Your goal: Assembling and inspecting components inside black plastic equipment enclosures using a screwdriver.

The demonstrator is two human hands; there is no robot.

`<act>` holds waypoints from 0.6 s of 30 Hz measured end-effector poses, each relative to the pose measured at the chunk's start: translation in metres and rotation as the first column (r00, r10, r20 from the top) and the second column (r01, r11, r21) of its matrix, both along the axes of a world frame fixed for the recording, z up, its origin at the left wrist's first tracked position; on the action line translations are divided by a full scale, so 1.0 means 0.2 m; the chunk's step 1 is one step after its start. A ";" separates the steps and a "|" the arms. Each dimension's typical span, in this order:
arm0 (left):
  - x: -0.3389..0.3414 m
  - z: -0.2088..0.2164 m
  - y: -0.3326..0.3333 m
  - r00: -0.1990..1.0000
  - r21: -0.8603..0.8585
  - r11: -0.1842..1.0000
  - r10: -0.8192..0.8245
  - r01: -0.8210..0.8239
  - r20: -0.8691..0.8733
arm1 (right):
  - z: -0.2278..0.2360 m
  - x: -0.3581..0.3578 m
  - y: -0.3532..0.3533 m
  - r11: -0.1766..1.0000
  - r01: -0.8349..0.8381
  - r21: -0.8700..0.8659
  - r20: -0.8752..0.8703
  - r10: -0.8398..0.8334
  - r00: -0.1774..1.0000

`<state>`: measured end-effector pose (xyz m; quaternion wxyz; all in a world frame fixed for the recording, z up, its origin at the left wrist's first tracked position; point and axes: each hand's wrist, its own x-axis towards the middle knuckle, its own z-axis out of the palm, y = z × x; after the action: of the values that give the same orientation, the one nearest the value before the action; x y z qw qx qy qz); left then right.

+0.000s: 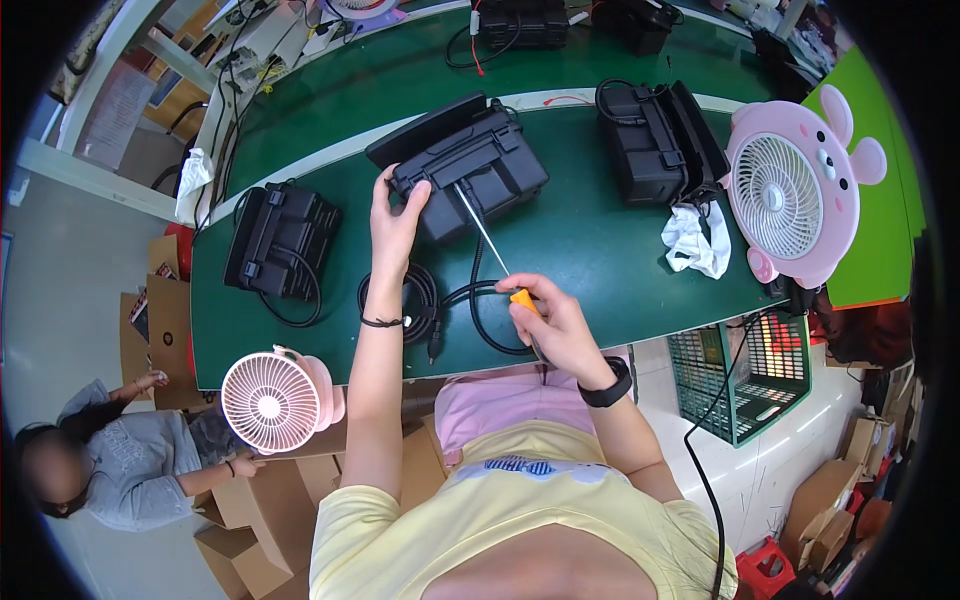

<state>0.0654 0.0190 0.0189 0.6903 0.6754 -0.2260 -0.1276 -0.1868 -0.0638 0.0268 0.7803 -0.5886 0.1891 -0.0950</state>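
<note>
A black plastic box point(490, 165) with latches stands tilted on the green table, its lid raised on the far side. My left hand point(394, 228) grips the box by its left end, thumb on the near face and fingers round the edge. In my right hand point(562, 338) is a screwdriver point(525, 301) with an orange handle and a long metal shaft. Its shaft slants up and left to the near face of the box, beside a black cable. The exact contact of the tip is too small to tell. A coiled black cable point(428, 300) with a plug lies below the box.
Similar black boxes stand at left point(285, 240) and right point(640, 145); others sit farther back. A pink animal-shaped fan point(842, 205) is at the right, by a white cloth point(697, 245). Near the front left is a small fan point(268, 402). A green crate point(735, 400) stands below; another person point(135, 465) sits left.
</note>
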 end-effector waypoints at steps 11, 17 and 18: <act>-0.06 0.16 0.11 0.927 0.429 0.903 -0.170 0.011 0.333 | -0.03 -0.25 -0.09 0.888 0.148 -0.435 0.111 -0.110 0.988; 0.15 0.22 0.03 0.835 0.561 0.826 -0.280 -0.041 0.474 | -0.08 -0.27 -0.17 0.900 0.357 -0.249 0.165 -0.324 0.931; 0.16 0.23 0.01 0.782 0.595 0.796 -0.297 -0.115 0.548 | -0.08 -0.26 -0.18 0.893 0.399 -0.209 0.163 -0.370 0.914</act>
<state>0.0969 0.0212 0.0644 0.3208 0.8488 -0.4203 -0.0001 -0.2396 -0.0992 0.0113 0.6797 -0.6218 0.2422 -0.3045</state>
